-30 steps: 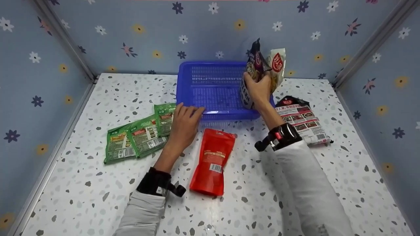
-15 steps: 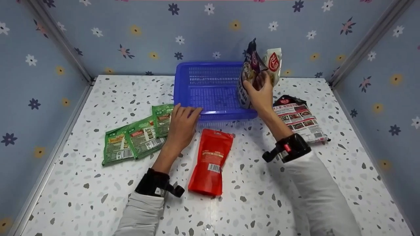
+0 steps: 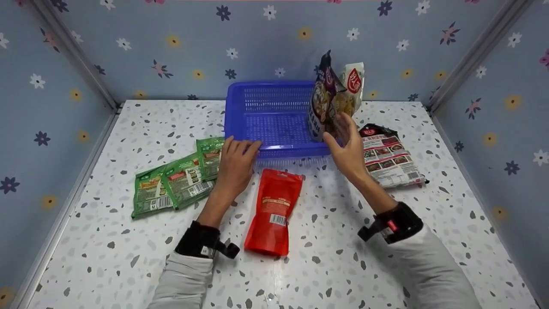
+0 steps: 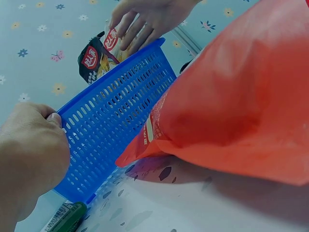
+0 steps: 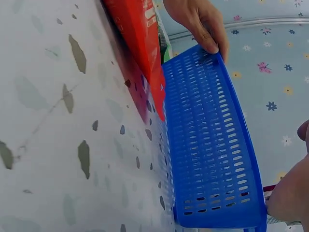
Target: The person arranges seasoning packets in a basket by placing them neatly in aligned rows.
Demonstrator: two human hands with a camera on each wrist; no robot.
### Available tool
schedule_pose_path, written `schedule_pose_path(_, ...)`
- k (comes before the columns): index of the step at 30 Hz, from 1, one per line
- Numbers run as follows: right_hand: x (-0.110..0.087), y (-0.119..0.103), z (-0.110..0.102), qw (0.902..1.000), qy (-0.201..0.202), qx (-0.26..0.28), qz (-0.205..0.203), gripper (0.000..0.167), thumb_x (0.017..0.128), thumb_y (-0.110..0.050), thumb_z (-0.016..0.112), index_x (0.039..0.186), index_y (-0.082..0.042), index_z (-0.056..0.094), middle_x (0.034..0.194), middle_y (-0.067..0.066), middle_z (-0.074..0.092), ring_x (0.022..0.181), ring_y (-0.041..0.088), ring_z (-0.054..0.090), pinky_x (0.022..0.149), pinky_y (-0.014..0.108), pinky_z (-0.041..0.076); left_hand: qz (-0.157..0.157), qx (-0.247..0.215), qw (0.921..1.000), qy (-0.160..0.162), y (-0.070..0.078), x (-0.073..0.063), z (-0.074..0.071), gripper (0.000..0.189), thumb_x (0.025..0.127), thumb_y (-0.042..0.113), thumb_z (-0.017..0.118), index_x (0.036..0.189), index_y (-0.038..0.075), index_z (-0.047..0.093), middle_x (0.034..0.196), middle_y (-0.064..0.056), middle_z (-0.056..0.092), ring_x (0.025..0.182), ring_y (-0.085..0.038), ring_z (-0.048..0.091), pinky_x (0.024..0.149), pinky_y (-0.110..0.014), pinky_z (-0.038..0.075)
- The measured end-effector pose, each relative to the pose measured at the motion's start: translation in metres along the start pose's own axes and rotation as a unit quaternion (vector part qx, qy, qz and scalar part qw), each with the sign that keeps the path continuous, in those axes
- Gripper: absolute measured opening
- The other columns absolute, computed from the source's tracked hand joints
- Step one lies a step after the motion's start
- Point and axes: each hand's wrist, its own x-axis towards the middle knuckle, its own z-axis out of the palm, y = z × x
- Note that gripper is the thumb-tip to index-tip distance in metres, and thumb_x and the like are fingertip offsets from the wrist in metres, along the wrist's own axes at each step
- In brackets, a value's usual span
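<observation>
A blue plastic basket (image 3: 274, 150) stands near the back wall. My left hand (image 3: 237, 165) grips its front rim near the left corner, thumb outside and fingers over the edge, as the right wrist view also shows. Two seasoning packets, one dark purple (image 3: 321, 98) and one white and yellow (image 3: 352, 86), stand upright at the basket's right end. My right hand (image 3: 349, 150) is over the right front corner, fingers loosely bent and thumb apart, with nothing held. Its fingertips are close to the packets; contact cannot be told.
A red pouch (image 3: 274, 214) lies in front of the basket. Several green packets (image 3: 188, 178) overlap to the left, partly behind the left hand. One black and white packet (image 3: 392, 159) lies at the right. Flowered walls (image 3: 257, 43) enclose the speckled table (image 3: 334, 274).
My right hand has let go of the packets and drawn back toward the basket's front right corner. The packets stay upright. The left hand keeps its hold on the rim.
</observation>
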Motion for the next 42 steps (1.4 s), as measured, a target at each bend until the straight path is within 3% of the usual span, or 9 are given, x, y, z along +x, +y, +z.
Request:
schedule_pose_path(5, -0.025, 0.0, -0.009, 0.9994, -0.001, 0.003, -0.035, 0.074, 0.11, -0.011, 0.071, 0.173, 0.003, 0.034, 0.176, 0.026, 0.046, 0.168, 0.037, 0.043, 0.143, 0.046, 0.033, 0.003, 0.01, 0.9999, 0.003, 0.0, 0.0, 0.0, 0.031, 0.117, 0.017, 0.061, 0.144, 0.01, 0.075, 0.126, -0.016, 0.078, 0.117, -0.039, 0.068, 0.133, -0.064, 0.041)
schedule_pose_path(10, -0.046, -0.001, -0.022, 0.9973, -0.016, -0.024, -0.067, 0.07, 0.109, -0.007, 0.072, 0.17, 0.003, 0.04, 0.173, 0.023, 0.051, 0.166, 0.036, 0.047, 0.141, 0.037, 0.036, 0.001, 0.011, 0.9999, 0.007, 0.0, 0.0, -0.001, 0.031, 0.117, 0.017, 0.062, 0.144, 0.011, 0.074, 0.126, -0.016, 0.078, 0.115, -0.038, 0.068, 0.133, -0.063, 0.041)
schedule_pose_path(13, -0.056, 0.001, -0.036, 0.9944, -0.019, -0.063, -0.082, 0.066, 0.108, -0.007, 0.072, 0.168, 0.002, 0.045, 0.171, 0.021, 0.054, 0.165, 0.033, 0.049, 0.139, 0.033, 0.037, 0.001, 0.008, 1.0, 0.006, 0.0, 0.0, -0.001, 0.031, 0.117, 0.018, 0.061, 0.144, 0.01, 0.074, 0.125, -0.016, 0.078, 0.114, -0.039, 0.068, 0.132, -0.063, 0.041)
schedule_pose_path(17, -0.06, 0.005, -0.063, 0.9873, -0.019, -0.141, -0.07, 0.065, 0.11, -0.016, 0.072, 0.17, -0.007, 0.048, 0.174, 0.015, 0.054, 0.166, 0.03, 0.047, 0.141, 0.043, 0.036, 0.0, 0.004, 1.0, 0.002, 0.0, 0.0, 0.0, 0.032, 0.117, 0.018, 0.06, 0.144, 0.01, 0.074, 0.125, -0.016, 0.078, 0.115, -0.039, 0.068, 0.132, -0.063, 0.041)
schedule_pose_path(21, -0.053, 0.013, -0.098, 0.9763, -0.048, -0.211, -0.012, 0.07, 0.114, -0.033, 0.067, 0.176, -0.016, 0.04, 0.181, 0.013, 0.044, 0.17, 0.04, 0.039, 0.141, 0.065, 0.029, -0.003, 0.004, 1.0, -0.002, 0.0, 0.0, 0.0, 0.033, 0.118, 0.019, 0.058, 0.146, 0.01, 0.073, 0.126, -0.016, 0.078, 0.116, -0.039, 0.068, 0.133, -0.063, 0.04)
schedule_pose_path(25, -0.041, 0.025, -0.134, 0.956, -0.096, -0.272, 0.054, 0.086, 0.114, -0.052, 0.061, 0.182, -0.019, 0.021, 0.187, 0.022, 0.026, 0.171, 0.057, 0.027, 0.136, 0.081, 0.021, -0.003, 0.002, 1.0, -0.003, 0.0, 0.0, 0.001, 0.033, 0.119, 0.019, 0.057, 0.146, 0.01, 0.073, 0.127, -0.017, 0.078, 0.116, -0.04, 0.068, 0.134, -0.064, 0.039)
schedule_pose_path(28, -0.03, 0.035, -0.156, 0.9407, -0.117, -0.307, 0.084, 0.095, 0.113, -0.058, 0.059, 0.183, -0.015, 0.012, 0.187, 0.029, 0.019, 0.17, 0.062, 0.022, 0.135, 0.084, 0.019, -0.002, 0.001, 1.0, -0.003, 0.0, 0.0, 0.001, 0.033, 0.118, 0.019, 0.057, 0.146, 0.01, 0.073, 0.126, -0.017, 0.078, 0.116, -0.04, 0.068, 0.134, -0.063, 0.039)
schedule_pose_path(33, -0.006, 0.049, -0.181, 0.9245, -0.142, -0.334, 0.116, 0.102, 0.113, -0.063, 0.055, 0.182, -0.006, 0.005, 0.186, 0.034, 0.013, 0.169, 0.064, 0.02, 0.135, 0.083, 0.019, 0.007, 0.008, 0.9999, 0.01, 0.001, 0.0, 0.0, 0.032, 0.118, 0.018, 0.058, 0.144, 0.01, 0.074, 0.124, -0.017, 0.078, 0.114, -0.039, 0.068, 0.132, -0.064, 0.041)
schedule_pose_path(42, 0.028, 0.067, -0.194, 0.9015, -0.156, -0.372, 0.157, 0.109, 0.112, -0.067, 0.053, 0.18, 0.001, 0.001, 0.183, 0.04, 0.012, 0.168, 0.066, 0.019, 0.138, 0.079, 0.017, 0.013, 0.009, 0.9997, 0.019, 0.0, 0.0, 0.001, 0.031, 0.118, 0.018, 0.059, 0.142, 0.009, 0.075, 0.123, -0.017, 0.078, 0.112, -0.04, 0.068, 0.13, -0.064, 0.042)
